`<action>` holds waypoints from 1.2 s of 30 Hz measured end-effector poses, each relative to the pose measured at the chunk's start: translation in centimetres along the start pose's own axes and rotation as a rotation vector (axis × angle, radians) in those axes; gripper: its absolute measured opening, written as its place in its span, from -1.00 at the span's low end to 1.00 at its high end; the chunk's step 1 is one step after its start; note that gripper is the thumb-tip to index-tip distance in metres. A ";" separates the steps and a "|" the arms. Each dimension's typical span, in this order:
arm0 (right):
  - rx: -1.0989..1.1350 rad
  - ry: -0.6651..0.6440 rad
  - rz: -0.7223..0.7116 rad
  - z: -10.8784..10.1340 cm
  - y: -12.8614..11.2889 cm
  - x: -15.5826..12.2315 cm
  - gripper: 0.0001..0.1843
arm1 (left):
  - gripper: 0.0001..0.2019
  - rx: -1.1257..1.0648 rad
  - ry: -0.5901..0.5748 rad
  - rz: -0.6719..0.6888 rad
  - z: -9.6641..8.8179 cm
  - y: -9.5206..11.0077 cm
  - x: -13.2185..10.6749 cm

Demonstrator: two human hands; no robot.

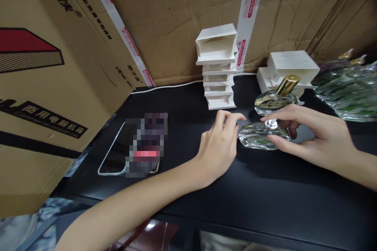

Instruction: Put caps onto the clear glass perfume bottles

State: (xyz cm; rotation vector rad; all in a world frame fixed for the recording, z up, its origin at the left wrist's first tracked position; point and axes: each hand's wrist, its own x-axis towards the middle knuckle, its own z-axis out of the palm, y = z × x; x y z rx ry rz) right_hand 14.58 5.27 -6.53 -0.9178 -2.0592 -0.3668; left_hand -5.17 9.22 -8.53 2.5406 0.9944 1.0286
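A clear glass perfume bottle (256, 136) with a bare spray nozzle (271, 124) stands on the black table. My right hand (315, 133) grips its right side, thumb at the front and the other fingers behind. Just left of the bottle is my left hand (219, 145), its fingers half bent and apart, the index finger reaching toward the glass. I see nothing held in it; whether a fingertip touches the bottle I cannot tell. Behind stands a second perfume bottle (266, 102) wearing a gold cap (289, 85).
Several white cartons with open ends form a stack (220, 102) at the back; more white boxes (294, 62) sit right of it. Several glass bottles (350, 90) crowd the right edge. Two phones (113, 157), one partly blurred, lie left. Cardboard (176, 19) walls the table's back.
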 end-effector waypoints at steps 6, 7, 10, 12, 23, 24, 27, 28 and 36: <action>0.015 -0.005 0.012 0.1 0.0 -0.1 -0.82 | -0.74 0.114 -0.091 0.012 0.1 -0.4 0.1; 0.019 -0.006 0.014 0.1 0.1 -0.1 -0.82 | -0.72 0.145 -0.106 0.015 0.1 -0.5 0.1; 0.031 -0.001 0.016 0.1 0.1 -0.1 -0.83 | -0.71 0.176 -0.119 0.010 0.1 -0.6 0.2; 0.031 0.005 0.016 0.2 0.1 -0.2 -0.83 | -0.70 0.164 -0.112 0.008 0.1 -0.6 0.2; 0.046 -0.024 0.011 0.1 0.2 -0.4 -0.81 | -0.73 0.151 -0.055 0.001 -0.3 0.0 0.7; 0.049 -0.030 0.009 0.1 0.3 -0.4 -0.80 | -0.71 0.169 -0.012 -0.003 -0.7 0.3 0.8; 0.034 -0.027 0.024 0.3 0.5 -0.5 -0.77 | -0.66 0.244 0.191 0.009 -2.8 1.3 0.2; -0.004 -0.006 0.019 0.2 0.5 -0.4 -0.75 | -0.63 0.284 0.270 0.015 -3.7 1.5 -0.3; -0.393 0.143 -0.175 -6.5 -3.4 -1.6 -0.73 | -0.35 0.731 0.438 -0.737 -10.3 -4.3 -8.1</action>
